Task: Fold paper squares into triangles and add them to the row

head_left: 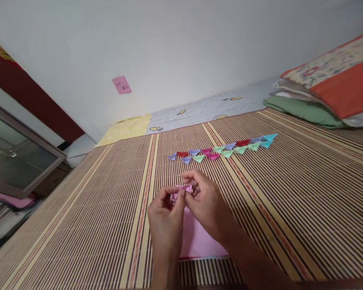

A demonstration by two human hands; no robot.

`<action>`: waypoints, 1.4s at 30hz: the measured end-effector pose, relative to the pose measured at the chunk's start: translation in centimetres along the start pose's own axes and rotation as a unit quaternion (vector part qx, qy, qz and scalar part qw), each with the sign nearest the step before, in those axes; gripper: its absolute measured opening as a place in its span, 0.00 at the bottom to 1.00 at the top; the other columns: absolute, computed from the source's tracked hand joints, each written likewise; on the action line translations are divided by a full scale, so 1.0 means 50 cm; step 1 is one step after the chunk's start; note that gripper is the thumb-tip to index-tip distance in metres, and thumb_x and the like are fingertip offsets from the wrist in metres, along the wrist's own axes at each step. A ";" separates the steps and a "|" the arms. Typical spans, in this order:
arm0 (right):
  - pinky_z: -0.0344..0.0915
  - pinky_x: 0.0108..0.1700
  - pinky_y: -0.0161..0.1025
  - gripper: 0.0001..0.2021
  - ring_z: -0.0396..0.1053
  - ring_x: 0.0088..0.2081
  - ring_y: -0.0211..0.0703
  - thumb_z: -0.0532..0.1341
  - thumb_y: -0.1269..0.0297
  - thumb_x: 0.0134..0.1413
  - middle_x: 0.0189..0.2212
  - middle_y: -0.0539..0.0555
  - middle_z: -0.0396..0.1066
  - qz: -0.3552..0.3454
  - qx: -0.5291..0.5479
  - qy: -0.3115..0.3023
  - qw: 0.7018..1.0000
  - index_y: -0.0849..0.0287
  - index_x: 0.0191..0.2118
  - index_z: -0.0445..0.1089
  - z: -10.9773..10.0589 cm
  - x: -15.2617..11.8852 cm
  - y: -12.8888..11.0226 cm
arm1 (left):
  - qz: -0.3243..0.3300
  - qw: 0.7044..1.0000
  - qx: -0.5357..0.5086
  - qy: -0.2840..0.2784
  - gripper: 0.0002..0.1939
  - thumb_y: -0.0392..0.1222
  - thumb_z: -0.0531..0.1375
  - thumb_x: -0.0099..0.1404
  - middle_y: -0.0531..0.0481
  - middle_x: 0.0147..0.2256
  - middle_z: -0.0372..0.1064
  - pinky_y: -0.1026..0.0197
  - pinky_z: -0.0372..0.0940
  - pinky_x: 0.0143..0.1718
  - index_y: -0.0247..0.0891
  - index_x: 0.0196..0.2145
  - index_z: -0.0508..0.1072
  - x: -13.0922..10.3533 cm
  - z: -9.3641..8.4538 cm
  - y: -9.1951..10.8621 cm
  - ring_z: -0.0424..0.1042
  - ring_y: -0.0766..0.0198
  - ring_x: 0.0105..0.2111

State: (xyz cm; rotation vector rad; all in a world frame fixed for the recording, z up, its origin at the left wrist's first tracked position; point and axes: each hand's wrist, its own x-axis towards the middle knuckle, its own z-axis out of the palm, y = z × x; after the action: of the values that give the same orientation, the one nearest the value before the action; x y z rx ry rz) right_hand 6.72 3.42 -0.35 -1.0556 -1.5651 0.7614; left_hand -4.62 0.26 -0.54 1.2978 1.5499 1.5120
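Observation:
A small folded piece of pink paper (186,187) is pinched between the thumb and index finger of my left hand (166,213). My right hand (207,203) meets it from the other side, its thumb pressed at the paper's edge and its index finger raised and bent above. Part of the fold is hidden by my fingers. Below both hands lies a flat stack of pink paper sheets (199,241) on the striped bamboo mat (103,225). Beyond my hands, two rows of small folded paper triangles (212,156) in blue, red, magenta, green and turquoise rest on the mat.
Folded bedding (345,92) is piled at the right. Along the white wall (199,44) runs a checked cloth (196,108) beside a yellow cloth (124,127). A pink note (121,85) is on the wall. A glass-fronted cabinet (15,153) stands at the left.

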 end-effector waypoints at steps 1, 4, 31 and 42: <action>0.69 0.42 0.40 0.17 0.72 0.43 0.44 0.60 0.81 0.50 0.40 0.53 0.73 -0.008 -0.003 0.001 1.000 0.59 0.46 0.71 0.001 -0.001 0.001 | -0.001 1.000 0.006 0.000 0.07 0.46 0.65 0.63 0.52 0.29 0.74 0.63 0.66 0.28 0.39 0.35 0.78 0.000 -0.002 -0.001 0.70 0.64 0.26; 0.69 0.41 0.39 0.14 0.72 0.43 0.44 0.60 0.80 0.52 0.40 0.53 0.72 -0.029 -0.012 -0.008 0.999 0.59 0.44 0.71 0.000 -0.004 0.000 | 0.005 0.999 0.038 -0.005 0.08 0.46 0.65 0.63 0.52 0.27 0.73 0.62 0.66 0.27 0.40 0.35 0.78 0.001 -0.010 -0.002 0.69 0.64 0.24; 0.63 0.40 0.40 0.10 0.68 0.38 0.44 0.60 0.82 0.51 0.36 0.52 0.69 -0.088 -0.100 -0.067 0.989 0.60 0.35 0.66 -0.033 0.001 -0.015 | 0.165 0.970 0.169 -0.057 0.08 0.30 0.58 0.67 0.52 0.33 0.69 0.62 0.65 0.33 0.39 0.33 0.73 0.000 -0.018 0.023 0.70 0.64 0.32; 0.53 0.30 0.37 0.07 0.66 0.26 0.42 0.57 0.74 0.56 0.24 0.49 0.66 0.009 -0.213 -0.025 0.977 0.57 0.30 0.61 -0.019 -0.001 -0.008 | 0.187 0.952 0.235 -0.060 0.09 0.30 0.57 0.69 0.51 0.32 0.71 0.60 0.63 0.34 0.41 0.35 0.74 -0.003 -0.006 0.004 0.71 0.61 0.32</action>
State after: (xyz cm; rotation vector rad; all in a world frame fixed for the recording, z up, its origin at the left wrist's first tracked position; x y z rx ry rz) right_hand 7.57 3.17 0.22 -1.3686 -1.8108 0.4741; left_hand -4.78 0.00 -0.32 2.0113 1.7144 1.2793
